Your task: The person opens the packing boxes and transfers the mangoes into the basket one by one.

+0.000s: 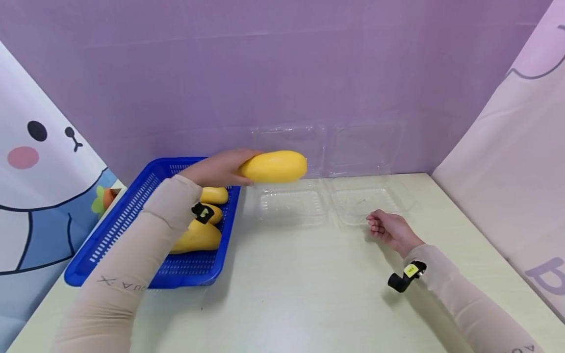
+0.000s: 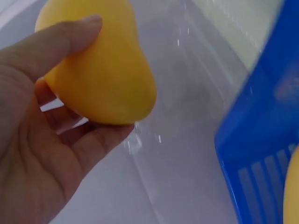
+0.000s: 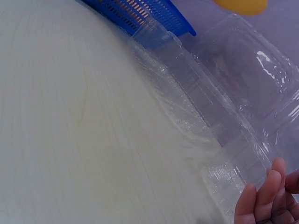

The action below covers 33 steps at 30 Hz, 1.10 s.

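Observation:
My left hand (image 1: 225, 166) grips a smooth, elongated yellow fruit (image 1: 275, 166) by one end, raised above the table. In the left wrist view the thumb lies across the yellow fruit (image 2: 107, 79) and the fingers bend beneath it. Two clear plastic boxes stand side by side at the back with lids raised: the left box (image 1: 291, 206) is below the fruit, the right box (image 1: 362, 196) nearer my right hand. My right hand (image 1: 393, 233) hovers by the right box's front corner, fingers loosely curled and holding nothing visible. Whether it touches the rim is unclear.
A blue perforated basket (image 1: 216, 274) stands at the left, partly covered by my left arm. Several yellow items lie in it, including a large smooth one (image 1: 200, 238) and a bumpy one (image 1: 215, 214). A purple backdrop (image 1: 282, 73) rises behind the boxes.

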Available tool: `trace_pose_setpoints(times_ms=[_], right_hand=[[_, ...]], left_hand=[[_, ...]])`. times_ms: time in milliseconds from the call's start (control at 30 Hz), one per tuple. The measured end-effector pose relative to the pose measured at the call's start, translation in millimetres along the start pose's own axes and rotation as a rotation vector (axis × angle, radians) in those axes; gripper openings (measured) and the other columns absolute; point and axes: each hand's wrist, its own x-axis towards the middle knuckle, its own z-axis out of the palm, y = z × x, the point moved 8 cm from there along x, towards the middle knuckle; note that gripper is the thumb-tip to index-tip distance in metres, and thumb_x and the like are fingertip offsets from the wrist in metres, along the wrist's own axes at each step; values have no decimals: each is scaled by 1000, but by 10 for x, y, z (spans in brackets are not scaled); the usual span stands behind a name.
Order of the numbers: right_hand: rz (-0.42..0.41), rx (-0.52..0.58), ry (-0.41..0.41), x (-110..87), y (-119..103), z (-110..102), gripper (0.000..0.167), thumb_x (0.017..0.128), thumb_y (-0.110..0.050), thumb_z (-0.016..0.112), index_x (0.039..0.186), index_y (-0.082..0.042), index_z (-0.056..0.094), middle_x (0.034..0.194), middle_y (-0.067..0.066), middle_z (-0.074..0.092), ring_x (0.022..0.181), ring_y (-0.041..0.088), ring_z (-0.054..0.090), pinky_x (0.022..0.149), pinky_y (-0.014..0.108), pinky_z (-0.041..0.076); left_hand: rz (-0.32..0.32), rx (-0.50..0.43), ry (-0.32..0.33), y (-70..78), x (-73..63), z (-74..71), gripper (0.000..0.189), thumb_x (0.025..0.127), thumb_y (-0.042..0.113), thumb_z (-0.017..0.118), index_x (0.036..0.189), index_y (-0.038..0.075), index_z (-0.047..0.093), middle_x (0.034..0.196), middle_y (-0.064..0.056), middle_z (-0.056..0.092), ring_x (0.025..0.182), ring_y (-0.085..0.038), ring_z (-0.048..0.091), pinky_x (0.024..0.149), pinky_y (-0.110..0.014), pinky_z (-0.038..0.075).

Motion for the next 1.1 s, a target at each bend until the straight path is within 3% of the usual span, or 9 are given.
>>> trace_pose_setpoints(times_ms=[500, 667, 833, 1000, 1100], right_hand=[[-2, -5, 2, -22, 8, -33, 34, 97, -10, 43, 73, -10, 66, 64, -4, 61, 57, 3, 56, 62, 18, 52], [2, -3, 4, -18, 25, -38, 34, 97, -10, 42, 73, -10, 66, 64, -4, 61, 57, 3, 56, 62, 19, 52], [-4, -11, 0, -10, 27, -22, 34, 97, -10, 42, 73, -11, 66, 64, -5, 61, 57, 3, 56, 62, 18, 52], [-5, -13, -2, -2, 23, -16, 33, 96, -10, 43, 73, -11, 66, 64, -5, 61, 57, 3, 56, 63, 19, 53], [-6, -9, -4, -1, 23, -14, 33, 96, -10, 43, 73, -11, 66, 64, -5, 61, 57, 3, 56, 63, 19, 53]], left_hand=[[-88, -76, -9, -633, -528, -167, 54, 90, 19, 65, 138, 13, 42, 115, -3, 55, 98, -21, 50, 91, -43, 41], [-190, -62, -58, -874, -745, -153, 51, 91, 23, 63, 136, 10, 42, 109, -5, 56, 96, -21, 50, 88, -42, 42], [-272, -42, -85, -1150, -942, -121, 62, 91, 28, 63, 140, 2, 35, 120, -14, 55, 101, -26, 51, 91, -49, 43], [-323, -51, -99, -1402, -1084, -47, 64, 90, 26, 64, 140, -1, 33, 126, -20, 50, 104, -30, 51, 91, -53, 43], [-319, -60, -95, -1502, -1134, 8, 62, 89, 23, 65, 137, -3, 35, 124, -23, 49, 104, -33, 50, 91, -55, 42]])
